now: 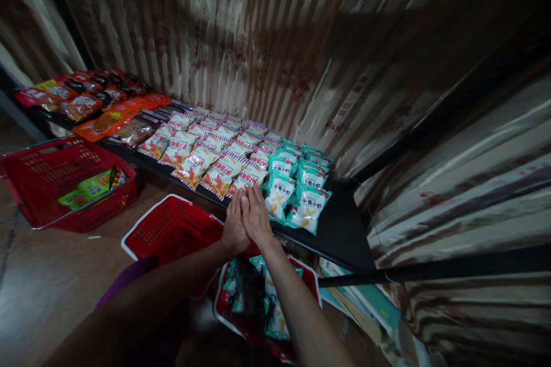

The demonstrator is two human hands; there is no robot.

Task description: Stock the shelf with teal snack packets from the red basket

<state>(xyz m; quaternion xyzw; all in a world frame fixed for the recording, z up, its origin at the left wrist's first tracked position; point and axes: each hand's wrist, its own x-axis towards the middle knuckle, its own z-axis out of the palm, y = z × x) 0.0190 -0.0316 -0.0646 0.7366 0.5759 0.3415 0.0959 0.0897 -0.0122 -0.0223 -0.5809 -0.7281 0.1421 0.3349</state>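
Side by side, my left hand (235, 226) and my right hand (256, 217) reach to the front edge of a black shelf (340, 218). Their fingers are stretched out and lie against the lower part of a white and red snack bag (250, 176); neither hand grips it. To the left and behind stand rows of the same snack bags. Just right of my right hand are rows of teal and white snack bags (279, 195). Below my forearms, a red basket (317, 285) holds more teal bags (275, 315).
An orange snack packet (109, 120) and red and black packages (84, 104) lie at the shelf's left. A second red basket (166, 229) and a third red basket (38, 183) with green packets (94, 184) stand on the floor. A striped curtain (258, 40) hangs behind.
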